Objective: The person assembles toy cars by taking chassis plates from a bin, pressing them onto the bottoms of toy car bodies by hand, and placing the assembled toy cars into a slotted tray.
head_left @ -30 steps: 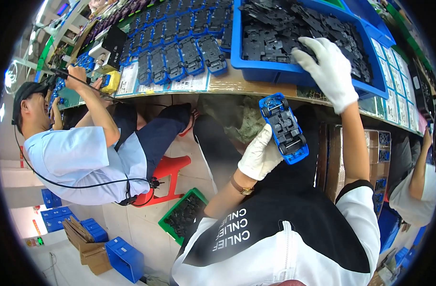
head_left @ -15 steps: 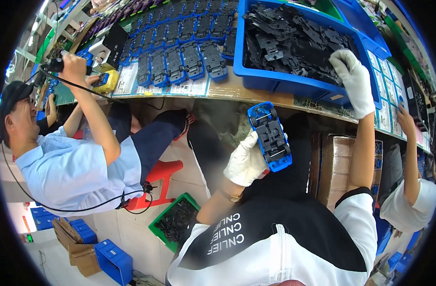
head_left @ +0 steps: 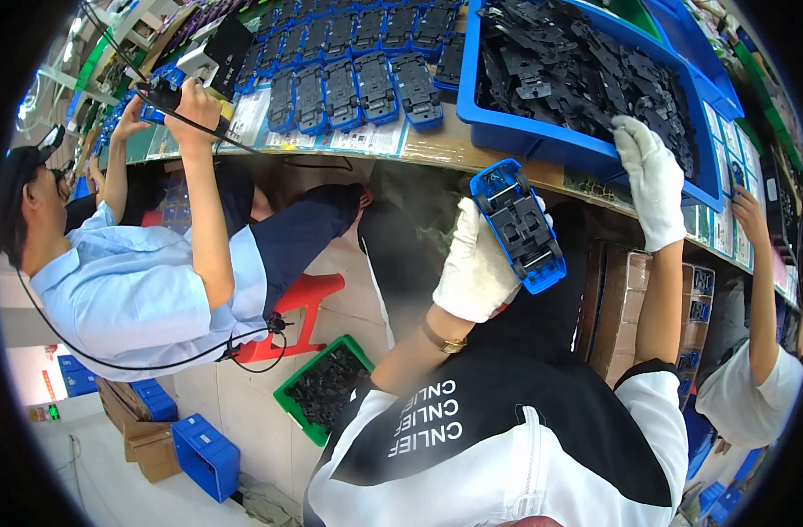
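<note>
My left hand [head_left: 476,272], in a white glove, grips a blue toy car [head_left: 520,224] with its black underside and wheels turned up. The car is tilted and held in front of the table edge, over my lap. My right hand [head_left: 654,184], also gloved in white, is at the front right of a large blue bin [head_left: 542,140]. Its fingers are loosely stretched toward the bin, and I see nothing in them. Inside the bin is a heap of thin black plastic chassis plates [head_left: 586,79].
Rows of blue toy cars with black undersides [head_left: 349,88] lie on the table left of the bin. On the left, a person in a light blue shirt [head_left: 129,290] sits on a red stool [head_left: 309,307]. A green crate [head_left: 287,400] of black parts stands on the floor. Another person's arm [head_left: 757,263] reaches in at right.
My left hand and the toy car have shifted slightly right and down. My right hand has moved down a little, its fingers less pinched. The view has shifted slightly too.
</note>
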The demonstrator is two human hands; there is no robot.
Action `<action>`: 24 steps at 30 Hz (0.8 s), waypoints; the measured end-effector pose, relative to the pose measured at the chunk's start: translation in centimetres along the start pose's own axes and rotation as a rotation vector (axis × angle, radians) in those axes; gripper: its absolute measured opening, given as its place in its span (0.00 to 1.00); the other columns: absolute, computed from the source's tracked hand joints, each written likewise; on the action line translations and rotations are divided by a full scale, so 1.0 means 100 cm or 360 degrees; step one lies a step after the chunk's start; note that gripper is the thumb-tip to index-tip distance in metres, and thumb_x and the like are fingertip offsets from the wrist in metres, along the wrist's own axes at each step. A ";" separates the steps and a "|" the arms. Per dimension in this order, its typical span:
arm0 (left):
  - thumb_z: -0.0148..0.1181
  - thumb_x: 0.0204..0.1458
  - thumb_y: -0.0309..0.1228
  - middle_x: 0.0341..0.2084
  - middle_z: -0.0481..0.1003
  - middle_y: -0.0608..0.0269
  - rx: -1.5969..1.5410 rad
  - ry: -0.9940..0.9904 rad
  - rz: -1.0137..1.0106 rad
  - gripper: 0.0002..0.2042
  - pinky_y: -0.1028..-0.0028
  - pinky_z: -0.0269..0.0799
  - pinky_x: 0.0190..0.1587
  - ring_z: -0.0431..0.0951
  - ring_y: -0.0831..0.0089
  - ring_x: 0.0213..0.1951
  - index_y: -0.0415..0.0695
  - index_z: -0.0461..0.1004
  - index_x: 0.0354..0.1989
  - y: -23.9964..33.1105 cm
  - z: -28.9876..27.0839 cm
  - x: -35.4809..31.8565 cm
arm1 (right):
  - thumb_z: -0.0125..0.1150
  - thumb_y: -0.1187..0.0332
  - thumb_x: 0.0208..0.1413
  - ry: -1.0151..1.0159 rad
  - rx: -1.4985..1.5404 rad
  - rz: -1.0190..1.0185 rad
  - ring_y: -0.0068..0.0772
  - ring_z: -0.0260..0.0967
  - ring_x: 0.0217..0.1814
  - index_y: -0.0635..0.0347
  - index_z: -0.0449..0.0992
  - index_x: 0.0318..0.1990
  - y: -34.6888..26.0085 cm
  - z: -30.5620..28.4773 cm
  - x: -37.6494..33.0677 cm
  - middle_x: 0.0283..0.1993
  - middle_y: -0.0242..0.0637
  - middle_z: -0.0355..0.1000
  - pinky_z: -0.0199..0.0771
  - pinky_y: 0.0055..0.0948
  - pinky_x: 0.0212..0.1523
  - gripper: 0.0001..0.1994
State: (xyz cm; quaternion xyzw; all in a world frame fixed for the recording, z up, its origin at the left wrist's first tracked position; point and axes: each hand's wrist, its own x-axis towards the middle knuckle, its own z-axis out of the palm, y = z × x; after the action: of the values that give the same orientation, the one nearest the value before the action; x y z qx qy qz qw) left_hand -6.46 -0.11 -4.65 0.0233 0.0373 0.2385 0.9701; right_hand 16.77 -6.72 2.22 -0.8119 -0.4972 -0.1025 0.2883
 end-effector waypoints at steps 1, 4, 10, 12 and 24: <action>0.48 0.57 0.58 0.54 0.69 0.57 -0.0016 -0.0053 -0.0010 0.33 0.57 0.65 0.60 0.69 0.60 0.57 0.48 0.59 0.63 -0.001 -0.003 0.001 | 0.57 0.64 0.60 0.0139 0.0012 -0.0059 0.41 0.74 0.37 0.53 0.75 0.49 0.000 0.000 -0.001 0.38 0.41 0.75 0.72 0.32 0.40 0.12; 0.45 0.57 0.59 0.54 0.69 0.58 0.0073 -0.0037 0.0109 0.33 0.57 0.64 0.60 0.69 0.61 0.56 0.49 0.59 0.63 -0.001 -0.007 0.001 | 0.54 0.68 0.62 0.0396 0.0228 0.0026 0.32 0.72 0.49 0.59 0.74 0.54 -0.023 -0.008 -0.017 0.48 0.41 0.73 0.70 0.28 0.49 0.14; 0.41 0.56 0.63 0.58 0.66 0.59 0.0334 0.0068 0.0294 0.37 0.59 0.59 0.64 0.66 0.63 0.60 0.49 0.56 0.66 -0.008 0.009 0.004 | 0.61 0.67 0.54 0.0268 0.0269 -0.0384 0.46 0.70 0.50 0.58 0.75 0.52 -0.085 0.008 -0.089 0.49 0.47 0.72 0.69 0.38 0.53 0.17; 0.40 0.55 0.64 0.60 0.65 0.59 0.0381 -0.0035 0.0287 0.38 0.61 0.57 0.66 0.65 0.64 0.61 0.49 0.55 0.66 -0.009 0.001 0.008 | 0.66 0.64 0.47 0.0287 0.0273 -0.0416 0.48 0.71 0.44 0.52 0.76 0.51 -0.096 0.018 -0.096 0.44 0.46 0.73 0.71 0.42 0.48 0.21; 0.44 0.58 0.60 0.61 0.62 0.62 0.0361 -0.0003 0.0307 0.35 0.65 0.59 0.64 0.63 0.68 0.62 0.49 0.55 0.67 -0.028 -0.024 0.002 | 0.66 0.63 0.48 0.0258 0.0001 -0.0426 0.48 0.69 0.51 0.50 0.75 0.52 -0.109 0.031 -0.098 0.49 0.43 0.70 0.67 0.45 0.53 0.21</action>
State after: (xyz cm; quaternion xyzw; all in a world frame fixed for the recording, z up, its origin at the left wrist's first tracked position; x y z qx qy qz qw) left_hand -5.24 -2.40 -7.25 0.1364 0.0608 0.3248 0.9339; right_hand 2.20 -8.60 -0.80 -0.7274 -0.5760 -0.2050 0.3116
